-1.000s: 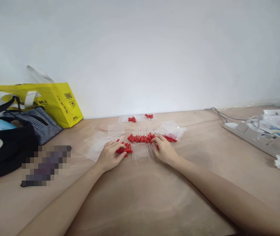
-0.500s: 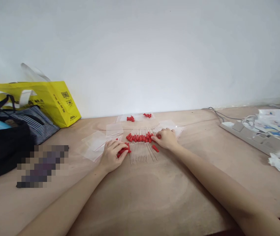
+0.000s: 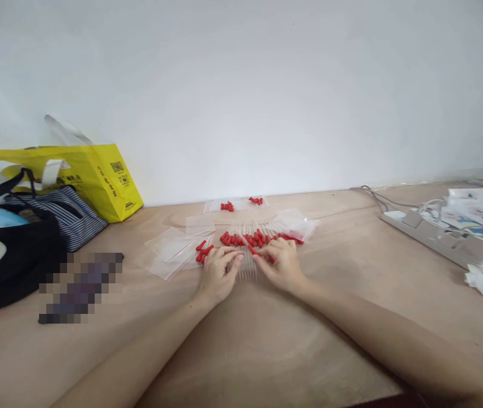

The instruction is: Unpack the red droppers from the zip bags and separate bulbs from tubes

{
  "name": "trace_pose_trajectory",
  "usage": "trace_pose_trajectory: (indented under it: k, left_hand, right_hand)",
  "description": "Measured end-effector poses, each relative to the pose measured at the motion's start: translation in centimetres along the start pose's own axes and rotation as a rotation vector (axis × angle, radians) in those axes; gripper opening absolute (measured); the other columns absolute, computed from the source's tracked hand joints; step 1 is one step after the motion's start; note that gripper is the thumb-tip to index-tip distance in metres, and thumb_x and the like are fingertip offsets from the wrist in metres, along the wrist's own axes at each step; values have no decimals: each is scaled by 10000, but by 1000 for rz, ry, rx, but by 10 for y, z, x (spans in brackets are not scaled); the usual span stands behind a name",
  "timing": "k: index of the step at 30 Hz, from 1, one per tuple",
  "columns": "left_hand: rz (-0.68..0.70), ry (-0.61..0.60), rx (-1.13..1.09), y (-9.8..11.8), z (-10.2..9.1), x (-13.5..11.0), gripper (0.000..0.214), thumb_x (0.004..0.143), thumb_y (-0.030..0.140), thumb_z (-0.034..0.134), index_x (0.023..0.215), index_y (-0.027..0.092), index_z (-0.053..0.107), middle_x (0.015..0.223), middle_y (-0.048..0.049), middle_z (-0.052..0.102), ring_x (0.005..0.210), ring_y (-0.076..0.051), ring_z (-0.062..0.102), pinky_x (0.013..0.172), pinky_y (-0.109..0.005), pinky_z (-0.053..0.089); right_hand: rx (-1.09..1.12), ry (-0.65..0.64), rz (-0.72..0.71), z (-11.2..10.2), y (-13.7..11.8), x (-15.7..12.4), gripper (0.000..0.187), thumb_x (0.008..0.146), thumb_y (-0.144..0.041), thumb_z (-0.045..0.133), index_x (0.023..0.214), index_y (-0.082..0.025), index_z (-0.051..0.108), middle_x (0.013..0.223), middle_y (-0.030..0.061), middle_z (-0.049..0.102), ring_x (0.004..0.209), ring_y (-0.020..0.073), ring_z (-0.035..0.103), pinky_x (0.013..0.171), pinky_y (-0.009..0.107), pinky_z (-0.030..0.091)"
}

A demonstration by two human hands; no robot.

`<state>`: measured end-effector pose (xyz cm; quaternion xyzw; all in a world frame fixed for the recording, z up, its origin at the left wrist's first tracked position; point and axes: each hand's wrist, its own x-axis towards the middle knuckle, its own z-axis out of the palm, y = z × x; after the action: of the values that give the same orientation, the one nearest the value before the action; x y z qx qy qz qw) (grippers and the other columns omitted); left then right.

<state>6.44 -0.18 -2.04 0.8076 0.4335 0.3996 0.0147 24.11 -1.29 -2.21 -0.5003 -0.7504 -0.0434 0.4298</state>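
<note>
My right hand (image 3: 282, 265) is closed in a pinch on a small red rubber bulb (image 3: 251, 249), with what looks like a thin pale tube slanting up from it. Just to its left, my left hand (image 3: 219, 273) has thumb and fingertips pressed together; what they hold, if anything, cannot be made out. Both hands hover over a row of thin clear tubes (image 3: 248, 274). Behind them lies a row of red bulbs (image 3: 258, 239) joined to more thin tubes (image 3: 247, 228). Several loose red bulbs (image 3: 202, 254) sit left of my left hand, partly hidden by it.
Clear zip bags (image 3: 169, 255) lie at the left, another clear bag (image 3: 294, 221) at the right. Farther back are more red bulbs (image 3: 227, 207) on plastic. A yellow bag (image 3: 118, 187) and striped pouch (image 3: 73, 215) stand left; a power strip (image 3: 428, 232) lies right.
Both hands have come together over the front tubes, the left moving right and the right moving down and left. A red bulb is now in my right hand's pinch. The view has shifted slightly.
</note>
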Motion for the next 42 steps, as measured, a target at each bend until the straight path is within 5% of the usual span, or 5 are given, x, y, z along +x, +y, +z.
trace_pose_trajectory:
  k: [6,13,23,32,42]
  left_hand:
    - [-126,-18,-66,13,7,-2,257,845,309,404,737,182,600,824,-31,614,831,-176,516,756,-328,400]
    - [-137,-30,59,-7,-12,-4,208,825,328,432,750,189,567,661,0,603,666,-164,533,659,-305,387]
    - [-1,-48,160,-8,-10,-6,216,829,352,448,813,216,614,759,-6,663,734,-170,555,711,-336,344]
    - [102,-5,221,-9,-7,-5,160,790,341,521,774,235,640,719,-3,658,725,-176,553,703,-358,326]
    - [303,6,344,-4,-7,-3,139,810,295,512,789,255,644,708,10,662,722,-167,545,724,-366,314]
  right_hand:
    - [12,-77,-200,0,-14,-11,138,759,-337,568,732,-229,650,645,-2,577,699,136,442,677,301,205]
    - [-219,-213,269,-16,29,4,278,738,-450,532,631,-212,629,714,21,620,778,179,500,705,317,229]
    - [-241,-475,314,-37,41,14,192,721,-339,528,614,-228,643,671,-6,657,672,152,559,669,285,286]
    - [-192,-143,144,-41,57,15,187,752,-315,529,647,-190,618,674,19,613,646,137,524,638,272,304]
    - [-216,-16,-507,12,9,1,210,861,-255,431,992,-231,594,866,15,661,910,156,501,946,430,141]
